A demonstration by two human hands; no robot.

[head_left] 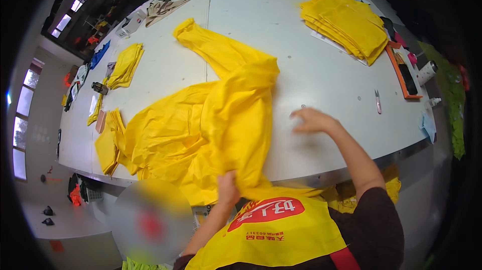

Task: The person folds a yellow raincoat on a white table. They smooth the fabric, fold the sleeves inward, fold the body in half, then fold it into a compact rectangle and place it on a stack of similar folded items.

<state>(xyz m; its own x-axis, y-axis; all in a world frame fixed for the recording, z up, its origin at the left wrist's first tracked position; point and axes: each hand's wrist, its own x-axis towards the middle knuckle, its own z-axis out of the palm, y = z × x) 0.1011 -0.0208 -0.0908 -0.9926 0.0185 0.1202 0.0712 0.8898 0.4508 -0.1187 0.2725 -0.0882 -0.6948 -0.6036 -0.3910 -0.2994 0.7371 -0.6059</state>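
Note:
A crumpled yellow long-sleeved garment (236, 104) lies across the near middle of the white table, hanging partly over its front edge. One sleeve (216, 44) stretches toward the far left and ends in a gathered cuff. My left hand (227, 188) is closed on the garment's near edge at the table front. To the right of the garment, my right hand (312, 121) is over the bare tabletop, fingers apart and slightly bent, somewhat blurred, holding nothing. Folded yellow pieces (109, 144) lie at the garment's left end, touching it.
A thick stack of yellow cloth (344, 24) lies far right. Beside it are an orange tray (404, 71), a white bottle (427, 72) and thread snips (378, 101). More folded yellow cloth (125, 66) lies at left. A person (150, 220) is near, lower left.

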